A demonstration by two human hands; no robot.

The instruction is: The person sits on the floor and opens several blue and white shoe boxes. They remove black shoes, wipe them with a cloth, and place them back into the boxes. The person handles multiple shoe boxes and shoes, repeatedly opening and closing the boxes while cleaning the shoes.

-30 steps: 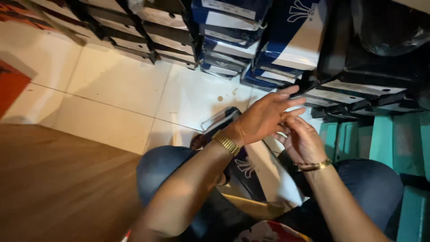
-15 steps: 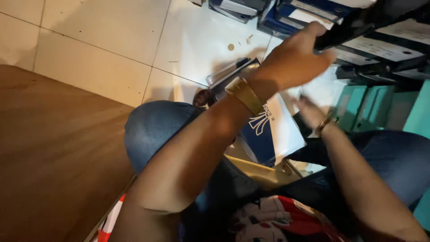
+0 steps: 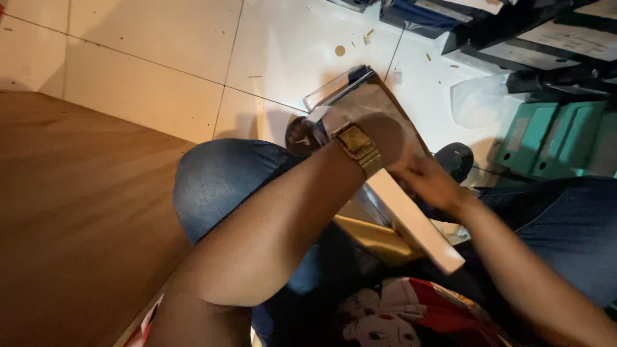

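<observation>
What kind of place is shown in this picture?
Probably a shoe shop's stockroom or sales floor: dark boxes and teal boxes are stacked along a white tiled floor, and both hands, left hand and right hand, handle a white box.

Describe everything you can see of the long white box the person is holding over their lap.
The white box is long, flat and rectangular, seemingly cardboard, with a pale side wall and a greyish top face. It lies tilted, its far end toward the tiled floor and its near corner over the lap. The left hand, with a gold wristwatch at its wrist, presses down on its top; the right hand meets it from the right side. Whether it is open or closed cannot be told.
</observation>
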